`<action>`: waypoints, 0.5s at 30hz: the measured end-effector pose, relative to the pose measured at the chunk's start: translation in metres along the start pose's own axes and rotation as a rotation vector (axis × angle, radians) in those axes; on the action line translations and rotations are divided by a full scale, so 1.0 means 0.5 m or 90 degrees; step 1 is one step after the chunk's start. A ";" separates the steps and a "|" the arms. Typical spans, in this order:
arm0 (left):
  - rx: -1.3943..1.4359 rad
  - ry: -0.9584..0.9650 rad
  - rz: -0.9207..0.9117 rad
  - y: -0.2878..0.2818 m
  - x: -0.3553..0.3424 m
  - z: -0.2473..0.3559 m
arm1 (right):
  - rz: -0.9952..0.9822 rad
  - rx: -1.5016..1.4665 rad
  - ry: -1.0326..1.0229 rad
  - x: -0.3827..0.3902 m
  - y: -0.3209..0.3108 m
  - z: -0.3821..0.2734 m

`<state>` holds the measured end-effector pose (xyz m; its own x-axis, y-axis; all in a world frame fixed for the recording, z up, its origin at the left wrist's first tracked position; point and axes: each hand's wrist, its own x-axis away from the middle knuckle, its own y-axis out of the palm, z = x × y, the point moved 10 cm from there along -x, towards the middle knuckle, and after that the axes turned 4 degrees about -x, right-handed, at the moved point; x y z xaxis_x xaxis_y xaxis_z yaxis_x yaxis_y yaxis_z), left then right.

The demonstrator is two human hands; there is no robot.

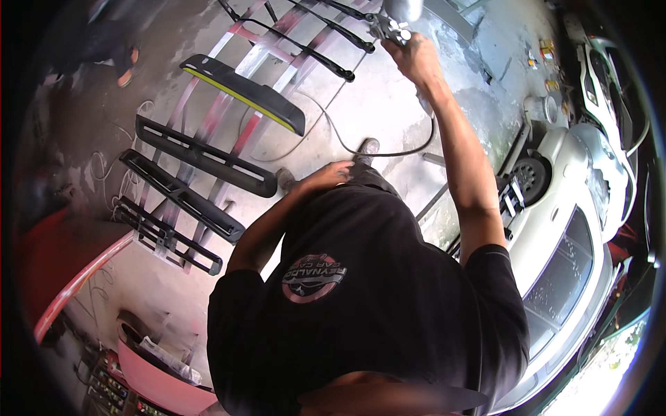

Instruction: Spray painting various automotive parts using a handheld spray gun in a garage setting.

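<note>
My right hand (414, 61) is stretched out at the top of the head view, closed around a spray gun (390, 29) with a pale cup (404, 8) on top. A dark air hose (409, 151) hangs below that wrist and curves over the floor. Low by my thigh, my left hand (330, 175) rests with loosely extended fingers and no visible object in them. To the left of the spray gun, black wiper arms (316, 54) lie across a rack (253, 59). Nearer on it are a black trim piece with a yellow-green edge (243, 93) and several slotted black trim bars (205, 156).
A light-coloured car (555, 236) stands close on my right, with another car body (614, 104) beyond. Red body panels (76, 256) are at the left and lower left. A bucket (540, 109) sits near the car's wheel. Another person's foot (126, 75) shows at upper left.
</note>
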<state>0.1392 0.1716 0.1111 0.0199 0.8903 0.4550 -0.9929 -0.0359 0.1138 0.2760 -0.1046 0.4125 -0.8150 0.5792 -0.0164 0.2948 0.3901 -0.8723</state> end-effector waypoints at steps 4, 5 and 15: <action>-0.033 -0.031 0.081 -0.004 -0.096 0.009 | 0.035 -0.015 -0.161 -0.126 -0.009 -0.025; -0.032 -0.043 0.096 -0.005 -0.115 0.014 | 0.017 -0.028 -0.166 -0.157 -0.012 -0.020; 0.027 -0.156 0.634 -0.021 -0.080 -0.081 | -0.154 0.018 -0.284 -0.212 -0.125 0.145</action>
<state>0.1443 0.1549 0.0558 -0.7824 0.3305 0.5278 -0.5672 -0.7282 -0.3848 0.3078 -0.2424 0.4331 -0.9939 0.1097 -0.0135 0.0620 0.4519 -0.8899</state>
